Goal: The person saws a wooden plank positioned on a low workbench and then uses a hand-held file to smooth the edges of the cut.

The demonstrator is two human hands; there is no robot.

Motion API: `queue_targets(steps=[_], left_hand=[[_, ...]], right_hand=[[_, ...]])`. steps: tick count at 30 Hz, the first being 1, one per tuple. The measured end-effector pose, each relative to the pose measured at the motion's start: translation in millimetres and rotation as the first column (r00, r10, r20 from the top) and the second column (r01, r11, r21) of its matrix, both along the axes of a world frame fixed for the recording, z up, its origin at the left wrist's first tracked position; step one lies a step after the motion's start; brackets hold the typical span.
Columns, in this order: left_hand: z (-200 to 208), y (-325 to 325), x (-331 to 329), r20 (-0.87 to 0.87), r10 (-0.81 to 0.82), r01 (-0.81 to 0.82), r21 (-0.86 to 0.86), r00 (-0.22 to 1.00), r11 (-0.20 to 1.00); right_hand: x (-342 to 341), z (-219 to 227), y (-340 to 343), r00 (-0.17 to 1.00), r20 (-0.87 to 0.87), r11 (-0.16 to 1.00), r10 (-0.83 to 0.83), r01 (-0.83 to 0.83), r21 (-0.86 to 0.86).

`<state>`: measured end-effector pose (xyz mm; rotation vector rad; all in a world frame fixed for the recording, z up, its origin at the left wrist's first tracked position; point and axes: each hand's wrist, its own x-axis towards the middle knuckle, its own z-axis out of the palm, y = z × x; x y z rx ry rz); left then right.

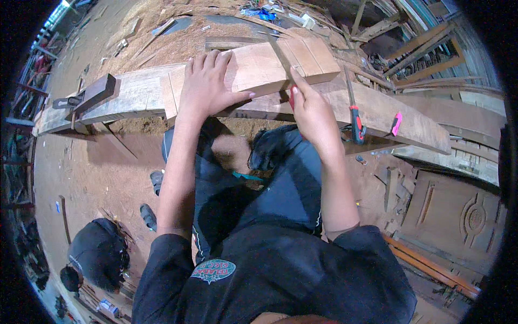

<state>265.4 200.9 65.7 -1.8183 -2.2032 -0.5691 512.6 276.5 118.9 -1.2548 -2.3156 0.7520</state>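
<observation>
A pale wooden block with pencil lines across its right end lies on a thick, long wooden beam. My left hand rests spread on the block's left part, thumb along its near edge. My right hand is closed around the red handle of a hand saw. Its narrow blade lies across the block near the marked lines, pointing away from me. To the right, a second saw with a red and black handle leans over the beam. Beyond it sits a small pink object.
A dark wooden hand plane sits on the beam's left end. Sawdust and offcuts cover the floor behind. A carved wooden panel lies at the right. Another person crouches at the lower left, near loose sandals.
</observation>
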Motion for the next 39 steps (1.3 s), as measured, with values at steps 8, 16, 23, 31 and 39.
queue_targets(steps=[8,16,23,31,39], left_hand=[[10,-8,-1,0.005,-0.028,0.028,-0.06,1.0,0.998],[23,-16,13,0.117,0.022,0.003,-0.209,0.993,0.978],[9,19,28,0.027,-0.099,0.101,-0.068,0.995,0.993],[6,19,30,0.046,-0.094,0.097,-0.065,0.994,0.993],[8,18,28,0.072,-0.071,0.077,-0.075,0.995,0.994]], right_hand=[[30,10,-36,0.999,0.049,1.0,0.002,-0.004,0.025],[35,13,-56,0.999,-0.015,0.998,-0.029,0.028,-0.052],[36,11,-62,0.999,-0.018,0.997,-0.045,0.043,-0.066],[13,10,-32,1.0,0.003,0.999,-0.02,0.02,0.047],[24,14,-44,0.999,0.043,0.996,0.018,-0.022,0.086]])
